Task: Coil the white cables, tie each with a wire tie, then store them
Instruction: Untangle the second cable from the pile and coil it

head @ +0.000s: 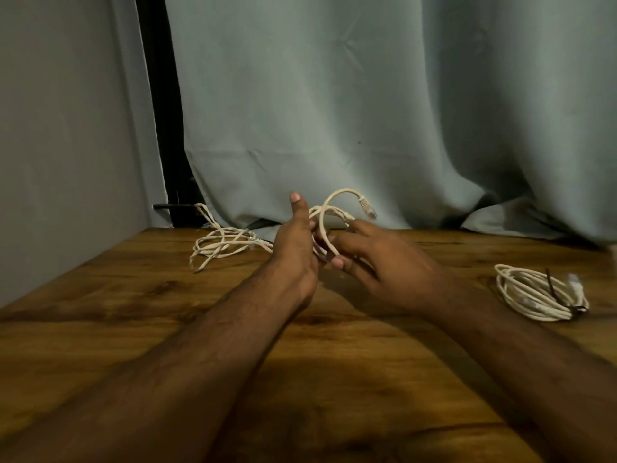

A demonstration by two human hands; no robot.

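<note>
- White ethernet cable [325,225] — both hands grip its loops: left hand [295,248], right hand [377,262].
- Tied coil [537,297] near the wooden table's [133,329] right edge.
- Loose cable [222,247] at the far-left corner.

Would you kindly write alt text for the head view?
Both hands, left hand and right hand, hold a white cable over a wooden table. A loose cable lies left; a tied coil lies right.

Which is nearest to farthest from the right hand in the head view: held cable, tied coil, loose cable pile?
1. Held cable, gripped in the right hand.
2. Tied coil, on the table to its right.
3. Loose cable pile, beyond the left hand.
</note>
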